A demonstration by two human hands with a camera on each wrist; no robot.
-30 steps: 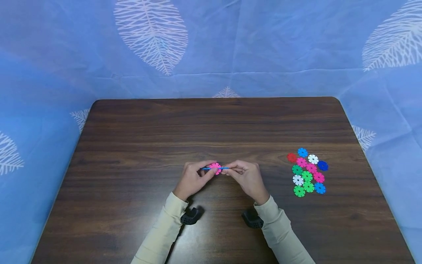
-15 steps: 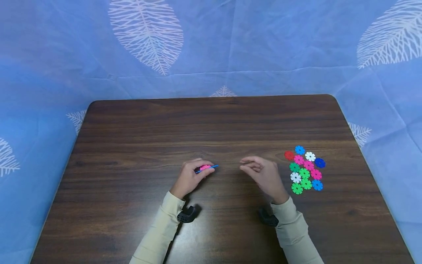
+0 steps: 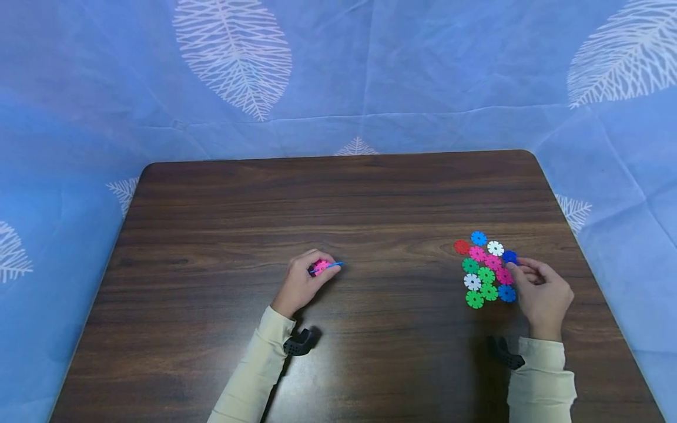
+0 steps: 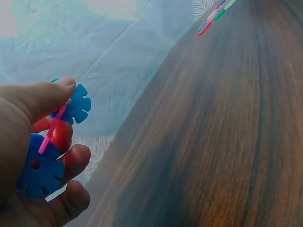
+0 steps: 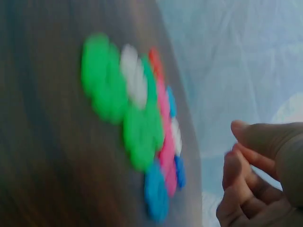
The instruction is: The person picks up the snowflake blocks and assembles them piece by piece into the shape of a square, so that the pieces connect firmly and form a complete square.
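In the head view my left hand (image 3: 301, 286) grips a small joined piece of notched plastic discs, left of the table's middle. The left wrist view shows a blue disc (image 4: 81, 105) by the thumb, another blue disc (image 4: 41, 170) near the palm, and a pink disc (image 4: 52, 130) edge-on linking them. My right hand (image 3: 546, 301) reaches over the right side of a cluster of loose discs, its fingertips right at the dark blue disc (image 3: 510, 256). In the blurred right wrist view a gap shows between thumb and forefinger, with nothing between them.
The loose discs lie flat and close together: a red disc (image 3: 462, 247), several pink, green and white ones, and a light blue disc (image 3: 506, 293) nearest my right wrist. A blue leaf-patterned cloth (image 3: 412, 70) hangs beyond the brown table (image 3: 211, 217).
My right hand has let go of the joined discs and moved right to the cluster. My left hand has shifted slightly left, keeping the joined discs and turning them.
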